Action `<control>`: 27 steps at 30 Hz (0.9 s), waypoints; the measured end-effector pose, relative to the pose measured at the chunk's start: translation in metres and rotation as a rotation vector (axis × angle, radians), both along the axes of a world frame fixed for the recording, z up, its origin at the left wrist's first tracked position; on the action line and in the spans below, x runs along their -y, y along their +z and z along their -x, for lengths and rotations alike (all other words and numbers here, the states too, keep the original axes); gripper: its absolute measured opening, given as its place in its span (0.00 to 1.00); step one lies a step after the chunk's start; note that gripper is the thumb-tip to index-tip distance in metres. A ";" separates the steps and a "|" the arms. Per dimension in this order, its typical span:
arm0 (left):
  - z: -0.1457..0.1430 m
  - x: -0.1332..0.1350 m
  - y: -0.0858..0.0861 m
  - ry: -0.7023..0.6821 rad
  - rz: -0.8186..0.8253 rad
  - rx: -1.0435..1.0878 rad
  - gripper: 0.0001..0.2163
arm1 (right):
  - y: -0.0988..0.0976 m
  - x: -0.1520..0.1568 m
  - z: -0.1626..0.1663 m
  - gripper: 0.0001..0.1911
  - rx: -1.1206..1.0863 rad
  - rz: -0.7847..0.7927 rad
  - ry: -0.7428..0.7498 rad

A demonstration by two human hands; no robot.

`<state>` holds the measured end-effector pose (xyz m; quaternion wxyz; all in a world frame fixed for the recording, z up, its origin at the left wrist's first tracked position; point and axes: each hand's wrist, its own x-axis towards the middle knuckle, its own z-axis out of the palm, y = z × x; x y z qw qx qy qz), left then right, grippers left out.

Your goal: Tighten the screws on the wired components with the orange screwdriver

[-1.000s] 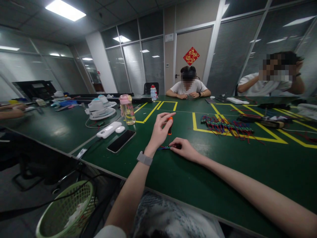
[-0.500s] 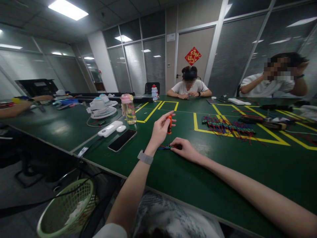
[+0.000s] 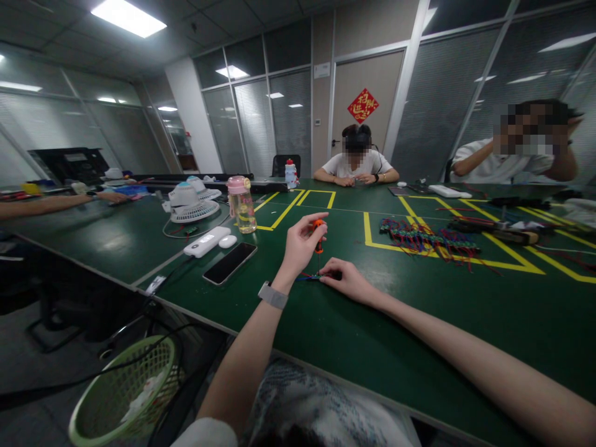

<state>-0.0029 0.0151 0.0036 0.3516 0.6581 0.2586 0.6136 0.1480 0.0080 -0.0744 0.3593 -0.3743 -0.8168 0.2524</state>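
Note:
My left hand (image 3: 302,243) grips the orange-and-black handle of a screwdriver (image 3: 319,239), which stands upright with its thin shaft pointing down. The shaft's lower end meets a small green circuit board (image 3: 316,276) with red and blue wires, lying on the green table (image 3: 372,347). From the right, my right hand (image 3: 347,280) pinches the board's edge between thumb and fingers and rests on the tabletop. Its fingers partly hide the board. Whether the screwdriver tip sits in a screw is too small to tell.
Left of my hands lie a phone (image 3: 230,263), a white power bank (image 3: 207,241) and a pink-lidded bottle (image 3: 242,205). Wired boards (image 3: 428,239) are heaped inside yellow tape on the right. Co-workers sit across the table; another person's arm (image 3: 51,206) reaches in at far left.
My left fingers have shifted around the screwdriver handle, the thumb now across its front and the fingers curled closer. My right hand and the board stay put. The far-left person's arm reaches further in.

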 end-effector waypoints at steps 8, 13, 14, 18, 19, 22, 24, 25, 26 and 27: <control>0.001 0.001 0.001 -0.151 0.032 0.020 0.15 | -0.002 -0.003 0.001 0.07 -0.028 0.021 -0.014; 0.000 0.002 0.003 -0.186 0.051 0.012 0.15 | -0.001 -0.006 0.002 0.07 -0.032 0.098 -0.038; 0.001 0.002 0.003 -0.166 0.041 -0.001 0.14 | 0.000 -0.006 0.002 0.07 -0.034 0.108 -0.036; 0.002 0.002 0.002 0.071 -0.052 -0.076 0.10 | 0.001 -0.004 0.001 0.07 -0.033 0.077 -0.034; 0.002 0.002 0.002 0.132 -0.078 -0.091 0.10 | 0.000 -0.003 0.001 0.07 -0.031 0.061 -0.034; 0.002 0.000 0.001 0.091 -0.067 -0.067 0.13 | -0.002 -0.001 0.001 0.08 -0.035 0.039 -0.046; 0.001 -0.002 -0.001 -0.039 -0.006 -0.018 0.15 | -0.003 -0.001 0.002 0.09 -0.043 0.049 -0.068; 0.001 -0.002 -0.001 -0.076 0.013 -0.001 0.16 | -0.003 0.000 0.002 0.10 -0.047 0.058 -0.079; 0.001 -0.002 -0.002 -0.078 0.017 0.001 0.16 | -0.003 0.000 0.002 0.10 -0.050 0.065 -0.085; 0.001 -0.002 -0.002 -0.049 0.004 -0.013 0.16 | -0.002 0.001 0.003 0.11 -0.055 0.070 -0.086</control>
